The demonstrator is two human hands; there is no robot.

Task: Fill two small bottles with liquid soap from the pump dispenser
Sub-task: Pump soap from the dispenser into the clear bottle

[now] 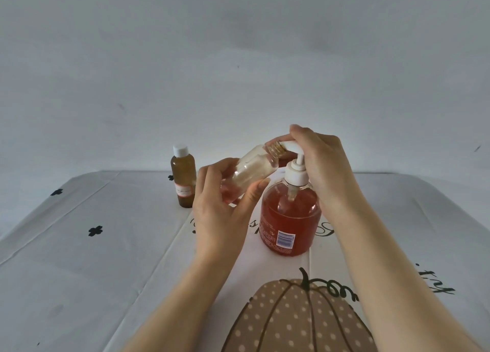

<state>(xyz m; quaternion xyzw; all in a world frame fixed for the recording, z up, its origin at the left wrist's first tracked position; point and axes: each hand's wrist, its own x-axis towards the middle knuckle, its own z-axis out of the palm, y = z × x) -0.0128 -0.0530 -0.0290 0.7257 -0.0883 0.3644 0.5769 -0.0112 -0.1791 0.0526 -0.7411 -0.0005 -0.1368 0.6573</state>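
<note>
Left grip (222, 205), a bare hand: fingers and thumb curled round the body of a small clear plastic bottle (252, 171). The clear bottle is held off the bench, tilted, with its uncapped threaded neck up and to the right, touching the spout of the white pump head (297, 152). A little pale liquid shows inside; level hard to read.

Right grip (326, 166), also a bare hand: fingers bent over the top of the white pump head, palm down. Thumb hidden, so cannot tell how far it wraps.

Round clear plastic pump dispenser (290, 219) with orange-red liquid soap stands upright on the bench, just right of the left grip. Roughly two-thirds full, barcode label low on its near side.

Second small bottle, amber with a white screw cap and paper label (183, 178), upright at the far left, apart from both grips.

Bench under a white cloth (106, 245) with black clover marks, a dotted tan pumpkin print (291, 320) at the near edge.
</note>
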